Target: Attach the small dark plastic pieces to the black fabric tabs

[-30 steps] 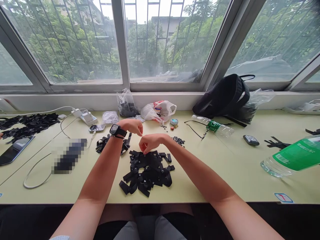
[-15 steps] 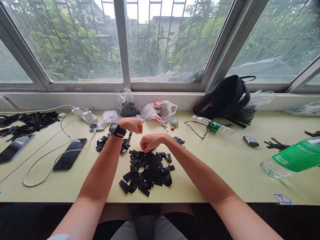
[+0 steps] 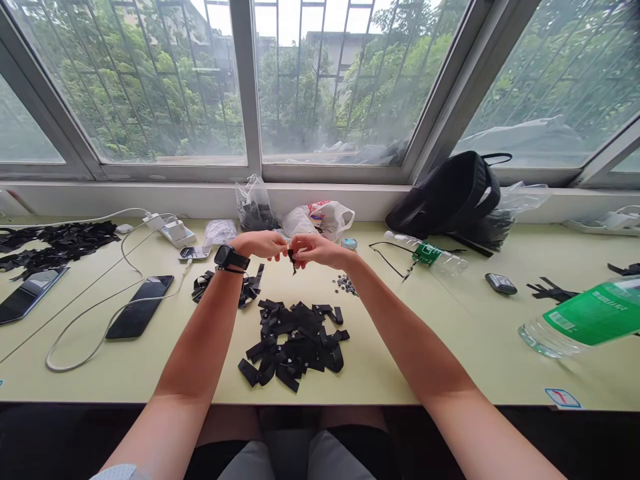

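Observation:
My right hand (image 3: 320,251) pinches a short black fabric strip (image 3: 293,264), which hangs from its fingertips above the table. Beside it, my left hand (image 3: 265,245), with a black watch on the wrist, has its fingers closed in a pinch near the strip's upper end. What the left fingers hold, if anything, is too small to make out. Nearer to me lies a loose pile of black fabric strips (image 3: 300,340), some with small shiny spots. Under my left wrist is another bunch of black strips (image 3: 250,291). Small dark and silvery round pieces (image 3: 345,285) lie scattered by my right wrist.
Phones (image 3: 140,308) and white cables are on the left, near a large heap of black strips (image 3: 75,241). Plastic bags (image 3: 325,220) stand along the window. To the right are glasses (image 3: 390,260), a black bag (image 3: 440,193) and a green-labelled bottle (image 3: 590,310).
My right hand has lifted from the pile, up and away from me, carrying a black strip. My left hand has shifted slightly left, and the two hands' fingertips now meet.

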